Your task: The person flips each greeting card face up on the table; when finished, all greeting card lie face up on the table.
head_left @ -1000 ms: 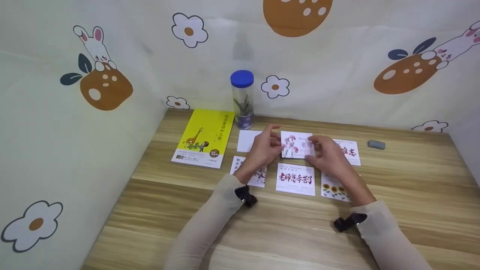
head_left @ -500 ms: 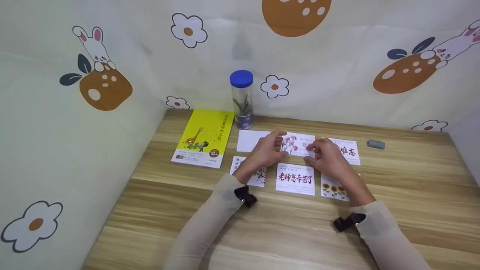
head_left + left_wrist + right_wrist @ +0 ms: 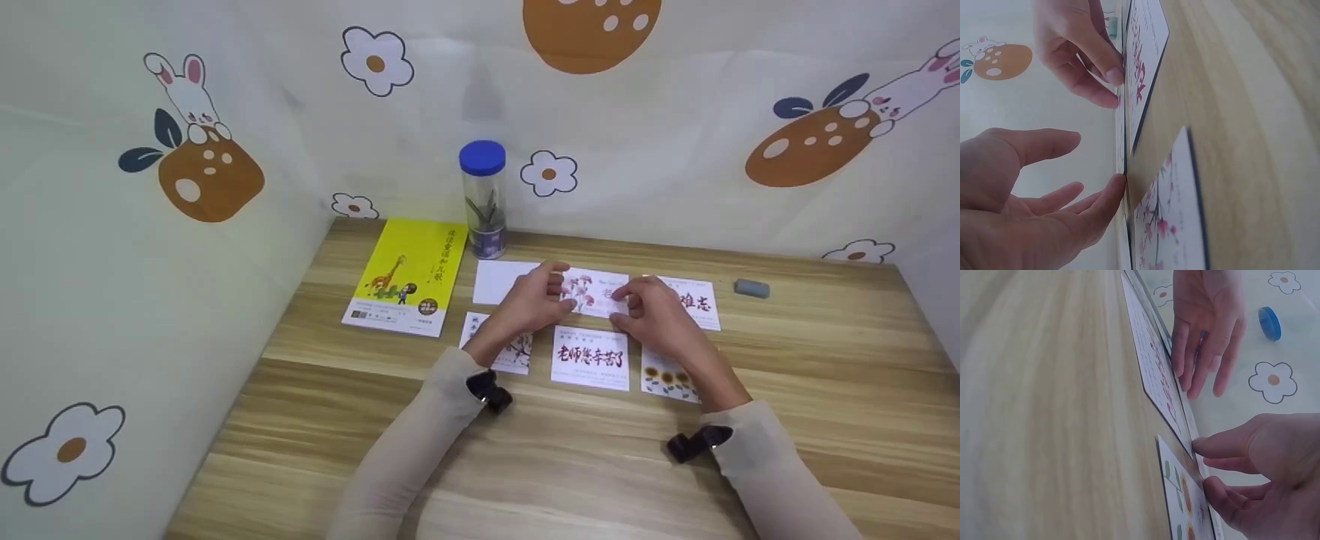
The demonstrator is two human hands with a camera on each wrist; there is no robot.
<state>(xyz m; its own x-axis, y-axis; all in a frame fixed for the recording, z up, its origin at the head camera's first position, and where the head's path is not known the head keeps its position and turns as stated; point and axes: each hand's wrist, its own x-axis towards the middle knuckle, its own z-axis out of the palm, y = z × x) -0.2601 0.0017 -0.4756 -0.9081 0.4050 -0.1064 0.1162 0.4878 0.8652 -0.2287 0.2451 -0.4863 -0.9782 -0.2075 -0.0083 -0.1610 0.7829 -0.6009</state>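
A small white card with pink carnations [image 3: 581, 291] lies flat in the middle of the back row of cards, seen almost edge-on in the left wrist view. My left hand [image 3: 534, 301] is at its left side. In the left wrist view the left thumb [image 3: 1053, 143] stands apart, and a left fingertip [image 3: 1117, 180] touches the card's edge. My right hand [image 3: 660, 311] holds the card's right side with bent index finger and thumb. Just in front lies a card with red writing [image 3: 590, 358]. The right hand partly covers a sunflower card [image 3: 667, 382].
A plain white card [image 3: 501, 282], a blossom card [image 3: 517, 352] and another red-lettered card [image 3: 697, 304] lie around. Further left is a yellow book [image 3: 409, 274], with a blue-lidded clear jar [image 3: 484, 202] beside it. A grey eraser [image 3: 752, 288] lies at the right.
The carnation card has gone from raised to flat on the table, then slid slightly toward me. My left hand has come in closer to its left edge.
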